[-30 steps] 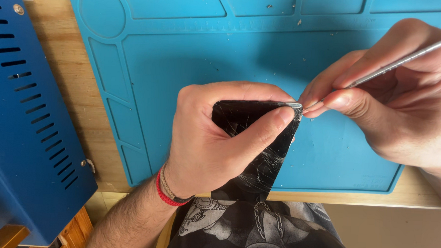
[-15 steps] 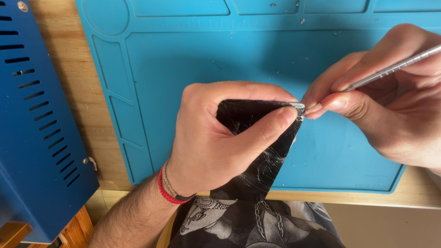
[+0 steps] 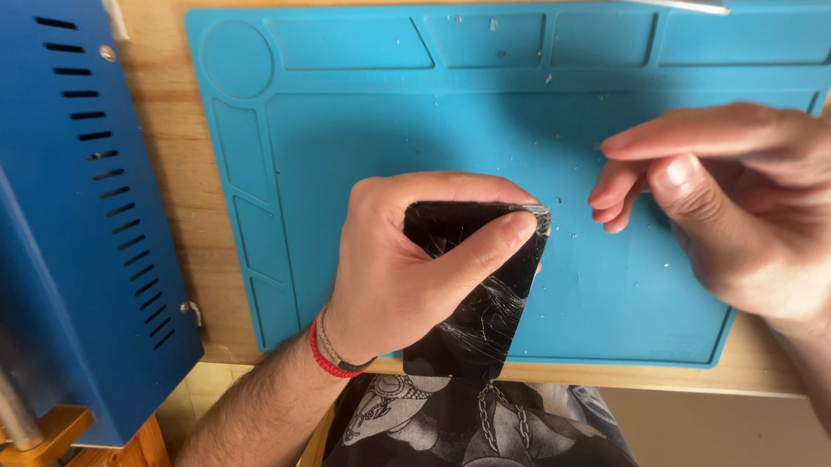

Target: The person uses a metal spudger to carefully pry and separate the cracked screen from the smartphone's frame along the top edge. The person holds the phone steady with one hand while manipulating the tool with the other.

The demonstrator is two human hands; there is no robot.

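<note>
At frame centre, the left hand (image 3: 404,270) grips a cracked black glass phone (image 3: 478,302) over a blue silicone work mat (image 3: 364,119); the right hand (image 3: 734,201), empty, fingers loose, hovers right. A blue vented metal box (image 3: 62,199) fills the left, on a wooden bench (image 3: 170,185).

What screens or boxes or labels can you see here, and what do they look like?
Phone screen: one dark, flat rectangle with cracked glass, switched off, held by the left hand over the near edge of the blue mat.
Blue metal box: at the left edge, with rows of dark vent slots; no label shows on it.
The right hand is open above the mat and holds nothing.
No packages or signs are in view.
</note>
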